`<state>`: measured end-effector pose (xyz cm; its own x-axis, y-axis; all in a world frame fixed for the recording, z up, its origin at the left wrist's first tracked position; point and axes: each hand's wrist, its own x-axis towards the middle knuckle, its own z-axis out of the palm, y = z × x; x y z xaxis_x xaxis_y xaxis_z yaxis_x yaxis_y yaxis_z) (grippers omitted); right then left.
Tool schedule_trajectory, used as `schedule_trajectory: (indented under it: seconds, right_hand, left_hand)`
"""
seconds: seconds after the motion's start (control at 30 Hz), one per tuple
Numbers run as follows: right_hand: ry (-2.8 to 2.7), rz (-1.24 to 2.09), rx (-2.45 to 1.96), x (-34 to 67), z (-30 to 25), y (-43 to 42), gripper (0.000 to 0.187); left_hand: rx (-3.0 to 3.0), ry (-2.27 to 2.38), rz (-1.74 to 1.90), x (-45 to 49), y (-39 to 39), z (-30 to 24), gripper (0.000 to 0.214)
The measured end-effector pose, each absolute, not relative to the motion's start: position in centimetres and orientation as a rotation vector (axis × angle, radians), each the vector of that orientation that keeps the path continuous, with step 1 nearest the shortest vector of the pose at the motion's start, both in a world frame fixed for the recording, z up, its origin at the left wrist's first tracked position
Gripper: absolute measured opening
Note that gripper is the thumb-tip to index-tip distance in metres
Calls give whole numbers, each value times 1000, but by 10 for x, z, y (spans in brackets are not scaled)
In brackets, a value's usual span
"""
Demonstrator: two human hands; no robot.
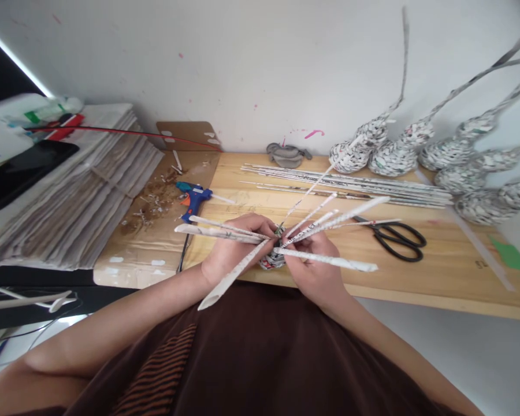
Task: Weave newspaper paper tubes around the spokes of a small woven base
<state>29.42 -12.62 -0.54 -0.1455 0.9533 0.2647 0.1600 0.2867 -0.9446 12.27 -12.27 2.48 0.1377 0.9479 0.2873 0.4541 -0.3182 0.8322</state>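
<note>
A small woven newspaper piece (272, 261) is between my two hands near the table's front edge. Rolled paper tubes (234, 273) fan out from it to the left, the right and toward me. My left hand (242, 245) is closed round its left side, fingertips at the centre where the tubes meet. On the other side my right hand (314, 266) pinches the weave and the tube bases, fingers bent. One thin tube points away toward the wall. My hands and the tubes hide much of the woven body.
Black-handled scissors (401, 240) lie right of my hands. Behind them is a row of paper tubes (351, 188). Woven gourd shapes (392, 156) stand along the wall. At left are a blue glue gun (195, 199), cardboard (112, 254) with scraps, and stacked newspapers (78, 214) under a phone (30, 173).
</note>
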Motion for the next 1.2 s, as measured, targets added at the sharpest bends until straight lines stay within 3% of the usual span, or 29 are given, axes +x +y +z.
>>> schedule_trajectory:
  seconds: [0.47, 0.7, 0.83, 1.0, 1.2]
  right_hand:
    - [-1998, 612, -819, 315, 5, -122, 30]
    - [-1982, 652, -820, 317, 5, -117, 17]
    - [-2032, 620, -816, 317, 4, -115, 17]
    - [-2073, 588, -783, 316, 3, -114, 14]
    - [-1763, 717, -914, 310, -10, -123, 10]
  left_hand:
    - [1760, 1290, 1013, 122, -116, 25, 9]
    - [1939, 1290, 992, 122, -113, 31, 14]
    - [2082, 1316, 924, 120, -113, 33, 5]
    - [2067, 1354, 928, 121, -114, 35, 13]
    - [2056, 1391, 985, 121, -115, 29, 16]
